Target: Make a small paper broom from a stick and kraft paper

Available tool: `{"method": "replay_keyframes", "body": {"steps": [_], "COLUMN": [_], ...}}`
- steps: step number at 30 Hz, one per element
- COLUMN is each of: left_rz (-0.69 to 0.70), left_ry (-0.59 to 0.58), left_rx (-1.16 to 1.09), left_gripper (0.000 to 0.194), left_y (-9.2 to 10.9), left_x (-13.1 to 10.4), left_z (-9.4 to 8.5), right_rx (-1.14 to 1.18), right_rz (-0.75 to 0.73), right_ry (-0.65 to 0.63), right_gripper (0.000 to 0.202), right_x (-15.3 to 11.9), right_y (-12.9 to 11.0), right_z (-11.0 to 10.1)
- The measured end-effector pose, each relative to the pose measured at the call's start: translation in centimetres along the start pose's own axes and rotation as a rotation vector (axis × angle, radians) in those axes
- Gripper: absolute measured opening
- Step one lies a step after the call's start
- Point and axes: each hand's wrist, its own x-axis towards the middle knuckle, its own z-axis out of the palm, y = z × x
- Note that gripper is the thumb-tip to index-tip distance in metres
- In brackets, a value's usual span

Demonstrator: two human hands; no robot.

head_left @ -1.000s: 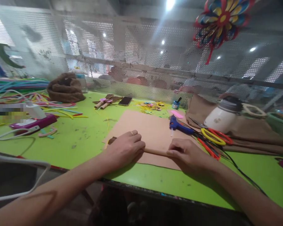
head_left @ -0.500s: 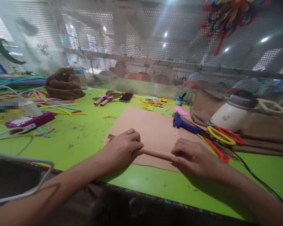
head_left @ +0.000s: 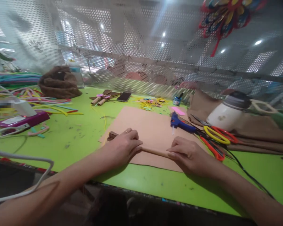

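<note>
A thin light-brown rolled paper tube [head_left: 154,152] lies crosswise in front of me, between my hands. My left hand [head_left: 124,146], with a ring on one finger, is closed over its left part and hides that stretch. Beyond that hand a darker, layered brown paper end [head_left: 112,136] sticks out; how it joins the tube is hidden. The fingers and thumb of my right hand [head_left: 190,153] pinch the tube's right end. Under both hands is a flat tan paper sheet [head_left: 146,124] on the green table [head_left: 82,150].
A blue glue gun [head_left: 182,124] and yellow- and red-handled scissors [head_left: 218,135] lie to the right, near a white bottle [head_left: 223,114]. At the back are a phone [head_left: 124,97] and paper pieces [head_left: 101,98]. A purple power strip [head_left: 23,119] and cables sit left.
The whole view has shifted slightly. More of the layered brown end shows beside my left hand, spread wider than before. Both hands keep hold of the tube.
</note>
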Motion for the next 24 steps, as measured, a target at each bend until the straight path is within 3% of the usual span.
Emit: {"method": "replay_keyframes", "body": {"steps": [9,16,24], "left_rz": [-0.003,0.035,0.059], "left_ry": [0.005,0.057,0.102], "left_rx": [0.053,0.100,0.025], "left_gripper": [0.026,0.021,0.031], "left_y": [0.3,0.3,-0.4], "left_x": [-0.4,-0.2,-0.2], "left_z": [0.0,0.3,1.0], "right_rx": [0.132,0.117,-0.021], "right_rz": [0.195,0.056,-0.010], "right_ry": [0.010,0.019,0.040], "right_gripper": [0.013,0.020,0.024], "right_x": [0.2,0.3,0.0], "right_y": [-0.6,0.2,-0.1], "right_z": [-0.4,0.1,0.2]}}
